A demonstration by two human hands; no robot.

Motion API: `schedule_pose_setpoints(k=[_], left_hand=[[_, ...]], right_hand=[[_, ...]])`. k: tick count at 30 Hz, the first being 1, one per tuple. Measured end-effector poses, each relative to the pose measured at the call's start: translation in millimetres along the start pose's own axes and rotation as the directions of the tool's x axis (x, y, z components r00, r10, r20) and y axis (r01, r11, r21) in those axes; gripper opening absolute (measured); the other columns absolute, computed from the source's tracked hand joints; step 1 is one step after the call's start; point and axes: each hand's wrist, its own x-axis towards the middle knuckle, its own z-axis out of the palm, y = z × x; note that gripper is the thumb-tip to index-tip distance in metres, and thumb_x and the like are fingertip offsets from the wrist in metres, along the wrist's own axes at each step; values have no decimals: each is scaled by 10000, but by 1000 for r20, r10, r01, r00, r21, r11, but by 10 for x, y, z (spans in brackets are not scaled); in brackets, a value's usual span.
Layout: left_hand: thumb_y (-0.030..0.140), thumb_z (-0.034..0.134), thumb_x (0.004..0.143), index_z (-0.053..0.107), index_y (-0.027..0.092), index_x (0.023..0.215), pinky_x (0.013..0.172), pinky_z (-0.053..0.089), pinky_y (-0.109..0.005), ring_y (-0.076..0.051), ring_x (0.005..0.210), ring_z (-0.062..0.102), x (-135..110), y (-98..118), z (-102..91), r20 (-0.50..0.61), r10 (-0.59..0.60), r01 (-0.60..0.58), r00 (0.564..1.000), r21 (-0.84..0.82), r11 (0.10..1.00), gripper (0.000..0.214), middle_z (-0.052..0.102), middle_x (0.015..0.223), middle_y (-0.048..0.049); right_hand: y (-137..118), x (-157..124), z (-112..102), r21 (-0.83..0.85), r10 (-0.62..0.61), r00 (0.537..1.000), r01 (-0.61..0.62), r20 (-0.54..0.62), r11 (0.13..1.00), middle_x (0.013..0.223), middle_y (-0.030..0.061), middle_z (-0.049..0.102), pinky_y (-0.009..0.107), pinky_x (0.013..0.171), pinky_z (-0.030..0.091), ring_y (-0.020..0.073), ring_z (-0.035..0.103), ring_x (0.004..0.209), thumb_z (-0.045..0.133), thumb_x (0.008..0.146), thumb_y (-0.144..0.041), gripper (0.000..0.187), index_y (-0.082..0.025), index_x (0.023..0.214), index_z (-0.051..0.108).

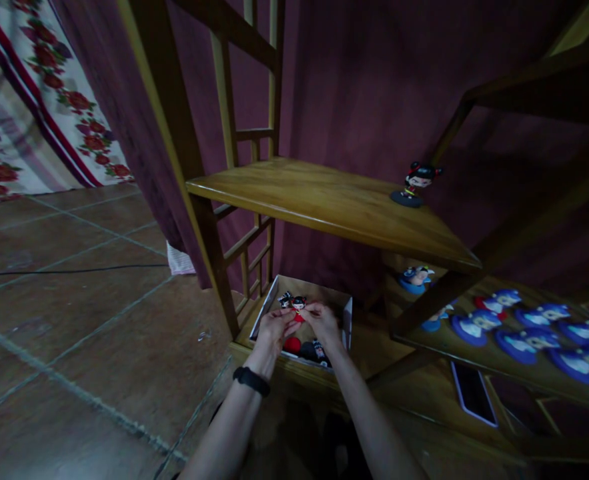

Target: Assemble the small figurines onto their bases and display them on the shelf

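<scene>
Both my hands reach into a cardboard box on the lowest shelf. My left hand, with a black band on its wrist, and my right hand pinch together on a small red figurine with black hair. Several more small figurines lie in the box under my hands. One black-haired figurine on a dark base stands on the wooden middle shelf.
Several blue figurines lie on a lower shelf at right. A phone lies flat below them. The wooden shelf frame stands before a maroon curtain. Tiled floor spreads at left, crossed by a black cable.
</scene>
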Motion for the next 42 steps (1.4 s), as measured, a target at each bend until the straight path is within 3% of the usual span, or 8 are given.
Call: schedule_pose_setpoints(k=[5,20,25,31,37,42], left_hand=[[32,618,689,585,79,711,570,547,-237,-125,531,623,-24,7,0,-25,16,-17,1000,-29,999,62,647,614,-73],[8,579,701,577,86,731,540,539,-225,-111,485,608,-28,-16,-9,-101,23,-27,995,-48,998,84,634,571,-49],[-6,578,696,564,91,743,562,541,-238,-126,544,628,7,1,-34,-56,-3,-1,998,-64,998,108,653,628,-66],[45,647,666,589,118,793,665,541,-274,-136,653,646,-10,57,2,107,123,-106,987,-150,983,157,671,722,-51],[128,702,636,612,132,876,570,482,-177,-91,615,614,-80,168,45,280,254,-225,926,-131,965,257,679,777,-43],[167,704,641,608,145,847,556,450,-181,-84,581,595,-157,237,76,352,268,-237,897,-128,963,228,680,753,-33]], right_hand=[[12,-17,46,-95,-64,995,57,-73,994,656,3,628,272,660,442,157,579,676,592,668,-308,132,-197,633,654],[69,-70,145,68,-23,998,27,-53,997,705,-1,606,265,700,429,149,561,707,591,677,-284,107,-182,649,610],[51,-104,155,166,8,998,3,-64,986,716,-2,620,283,720,440,153,570,712,591,684,-289,105,-184,686,597],[-159,-94,55,264,-58,996,73,-64,962,1020,35,613,308,826,440,176,566,940,593,697,-312,144,-202,789,600],[-337,-137,-73,85,-270,954,282,-126,956,1039,33,597,331,886,412,171,545,988,567,741,-256,95,-232,806,631],[-429,-205,-151,-54,-408,903,405,-133,913,1031,35,606,341,878,421,168,548,996,522,788,-235,129,-260,829,642]])
